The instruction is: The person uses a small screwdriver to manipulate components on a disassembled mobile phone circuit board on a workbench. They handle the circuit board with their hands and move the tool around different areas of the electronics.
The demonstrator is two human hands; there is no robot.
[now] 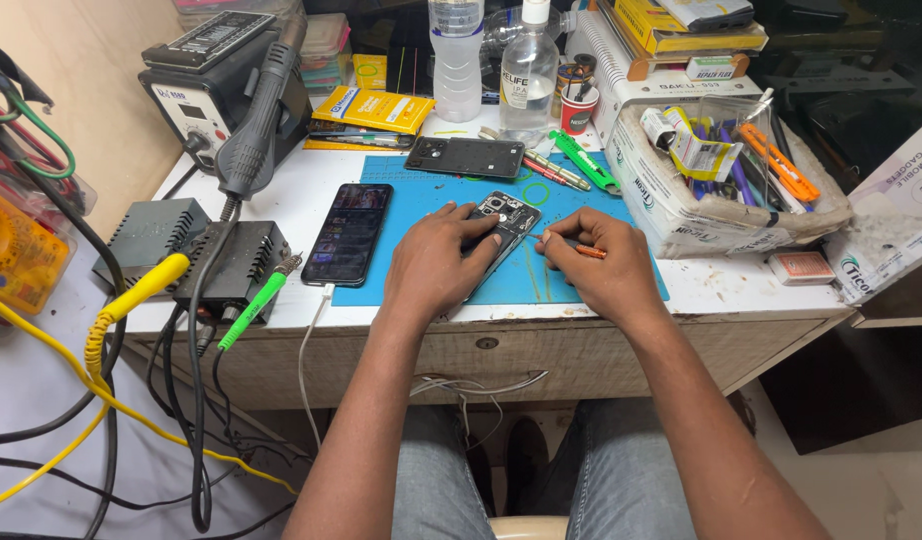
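Lying back-off with its dark innards bared, the opened phone [503,225] sits under the flat-pressing left hand [436,262].

Two hands: left [436,262], right [593,262]. One opened phone [503,218], one whole phone [348,232], one back cover [466,157]. Two clear bottles [457,60] [528,75]. One blue mat [421,200]. One orange screwdriver [581,249]. One hot-air station [216,80]. One cardboard box [681,215].
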